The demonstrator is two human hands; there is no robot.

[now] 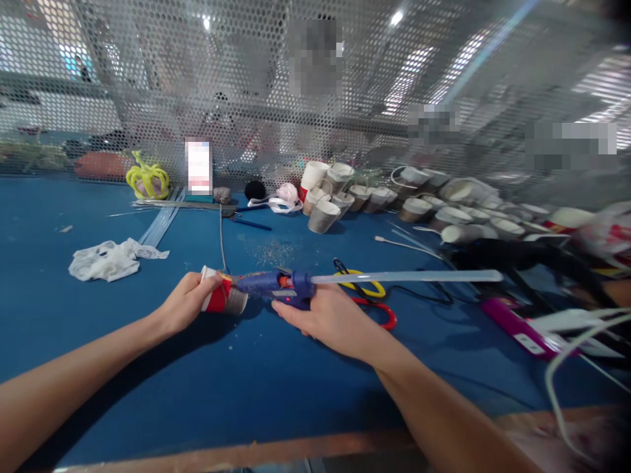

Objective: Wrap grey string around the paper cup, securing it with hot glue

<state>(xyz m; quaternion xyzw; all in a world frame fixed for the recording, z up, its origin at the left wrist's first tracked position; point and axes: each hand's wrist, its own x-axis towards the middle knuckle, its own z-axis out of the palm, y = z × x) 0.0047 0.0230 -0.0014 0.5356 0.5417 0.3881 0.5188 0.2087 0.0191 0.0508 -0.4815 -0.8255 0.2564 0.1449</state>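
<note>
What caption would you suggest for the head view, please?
Right hand points a blue glue gun at a paper cup in the left hand.

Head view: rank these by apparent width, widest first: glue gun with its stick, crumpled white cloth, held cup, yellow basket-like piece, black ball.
1. Glue gun with its stick
2. Crumpled white cloth
3. Held cup and yellow basket-like piece: look alike; the cup is nearer the camera, so unranked
4. Black ball

The left arm [93,355] stretched in from the lower left, with the left hand [187,301] curled in a grip. The right arm [434,384] slanted in from the lower right, the right hand [332,318] curled too. Both arms were bare.
</note>
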